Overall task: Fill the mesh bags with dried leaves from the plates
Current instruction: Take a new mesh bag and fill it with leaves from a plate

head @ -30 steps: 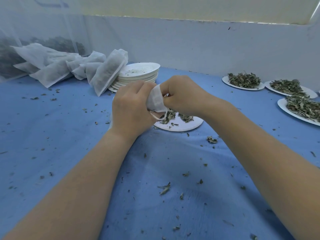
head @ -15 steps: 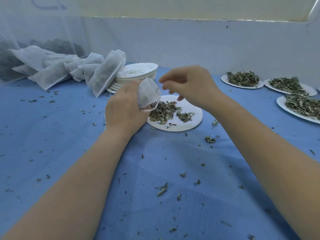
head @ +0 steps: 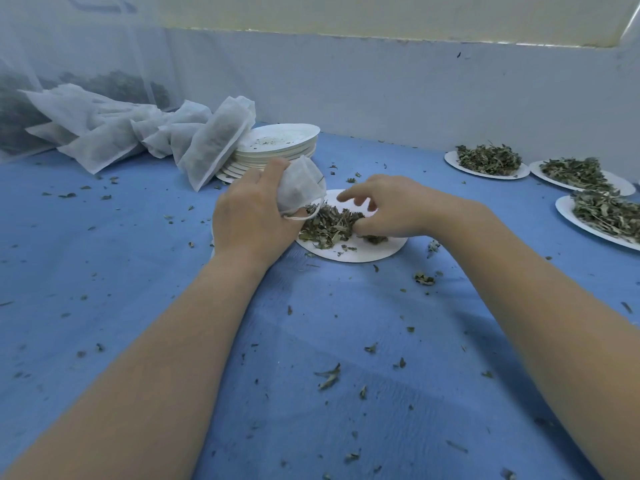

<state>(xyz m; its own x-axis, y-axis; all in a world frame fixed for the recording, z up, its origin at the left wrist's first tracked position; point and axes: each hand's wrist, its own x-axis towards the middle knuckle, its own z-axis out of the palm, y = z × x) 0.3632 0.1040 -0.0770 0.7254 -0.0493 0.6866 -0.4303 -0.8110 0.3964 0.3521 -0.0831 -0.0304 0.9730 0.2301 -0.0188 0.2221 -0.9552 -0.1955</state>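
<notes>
Head view, left hand [head: 251, 216] gripping mesh bag [head: 299, 187], right hand [head: 388, 209] fingers curled into dried leaves [head: 329, 225] on plate [head: 349, 252]

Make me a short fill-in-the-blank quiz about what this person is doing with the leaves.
1. The left hand holds a white mesh ____.
2. The right hand gathers dried leaves from a white ____.
3. The stack of empty plates stands on a ____ cloth.

Missing words: bag; plate; blue
</notes>
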